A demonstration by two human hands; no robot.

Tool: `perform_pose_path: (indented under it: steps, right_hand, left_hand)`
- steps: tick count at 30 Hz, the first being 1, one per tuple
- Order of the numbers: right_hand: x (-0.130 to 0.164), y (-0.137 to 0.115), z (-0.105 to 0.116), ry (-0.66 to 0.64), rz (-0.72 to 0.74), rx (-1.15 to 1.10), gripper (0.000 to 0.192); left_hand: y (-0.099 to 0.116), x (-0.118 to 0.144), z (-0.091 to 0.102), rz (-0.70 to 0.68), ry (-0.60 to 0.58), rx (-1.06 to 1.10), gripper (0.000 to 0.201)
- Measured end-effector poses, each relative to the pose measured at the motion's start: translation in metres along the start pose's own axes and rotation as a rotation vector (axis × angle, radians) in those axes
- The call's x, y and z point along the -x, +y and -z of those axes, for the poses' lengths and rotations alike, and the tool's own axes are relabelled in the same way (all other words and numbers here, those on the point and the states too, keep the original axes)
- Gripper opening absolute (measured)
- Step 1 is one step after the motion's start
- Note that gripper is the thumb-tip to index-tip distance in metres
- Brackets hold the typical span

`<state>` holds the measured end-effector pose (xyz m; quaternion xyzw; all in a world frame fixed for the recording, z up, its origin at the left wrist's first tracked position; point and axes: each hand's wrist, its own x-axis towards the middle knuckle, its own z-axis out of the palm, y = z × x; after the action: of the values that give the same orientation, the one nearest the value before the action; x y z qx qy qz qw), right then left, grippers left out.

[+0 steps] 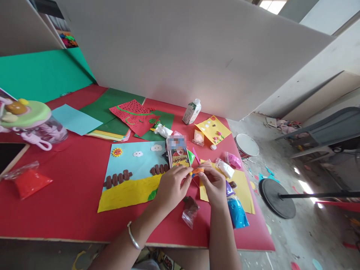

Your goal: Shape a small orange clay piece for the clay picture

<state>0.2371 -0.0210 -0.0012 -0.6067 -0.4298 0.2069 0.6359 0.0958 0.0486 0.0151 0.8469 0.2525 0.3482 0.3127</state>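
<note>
My left hand (172, 186) and my right hand (214, 184) meet over the red table (70, 195), both pinching a small piece of orange clay (197, 170) between their fingertips. A silver bangle sits on my left wrist. Just left of the hands lies a paper picture (131, 176) with blue sky, a yellow field, brown clay fences, a sun and white clouds. A phone (178, 152) lies right behind the hands. A blue clay bag (237, 212) and a bag of brown clay (190, 210) lie close to my right forearm.
Yellow paper (244, 189) with pink and white clay bags lies to the right. Green and red paper sheets (135, 116), a small carton (192, 111) and a yellow card (213, 129) lie farther back. A red clay bag (29, 182) and a jar (36, 122) are at left. A white board stands behind.
</note>
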Motion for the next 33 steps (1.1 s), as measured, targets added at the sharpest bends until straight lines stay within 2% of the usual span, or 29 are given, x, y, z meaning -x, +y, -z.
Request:
perform_pose_path:
  steps: [4,6,9,13,17,19,21,25,28,30,33]
  right_hand:
    - [0.001,0.004,0.0,0.178,-0.053,0.025,0.021]
    - [0.001,0.004,0.001,0.194,-0.056,0.005,0.022]
    - [0.003,0.003,0.002,0.104,-0.077,-0.042,0.024]
    - [0.006,-0.002,0.001,0.018,-0.107,-0.038,0.018]
    - [0.004,-0.009,-0.001,-0.04,-0.025,0.032,0.015]
    - [0.002,-0.009,-0.002,-0.049,0.017,0.036,0.014]
    - [0.002,-0.008,-0.003,-0.03,-0.003,-0.009,0.015]
    - [0.002,-0.003,-0.005,-0.045,-0.11,-0.167,0.031]
    - [0.004,-0.001,-0.005,-0.157,-0.143,-0.233,0.037]
    - [0.006,0.0,-0.005,-0.213,-0.162,-0.251,0.038]
    - [0.007,0.0,-0.005,-0.125,-0.192,-0.258,0.028]
  left_hand:
    - [0.003,0.001,0.001,-0.045,-0.018,0.03,0.022]
    - [0.004,0.001,0.001,-0.096,-0.068,0.062,0.019]
    - [0.001,0.001,-0.002,-0.115,-0.074,0.034,0.017]
    - [-0.004,0.0,-0.002,-0.052,0.015,-0.045,0.023]
    - [-0.003,-0.001,-0.001,-0.029,0.042,-0.061,0.02]
    - [0.0,0.0,-0.001,-0.014,0.019,-0.034,0.028]
    - [0.002,0.001,-0.002,-0.009,0.006,0.003,0.038]
    - [0.005,0.002,-0.005,-0.136,0.09,0.038,0.046]
    - [0.005,0.002,-0.006,-0.223,0.14,0.025,0.051]
    - [0.004,0.002,-0.006,-0.236,0.122,0.036,0.056]
    - [0.006,0.001,-0.004,-0.242,0.081,0.062,0.06]
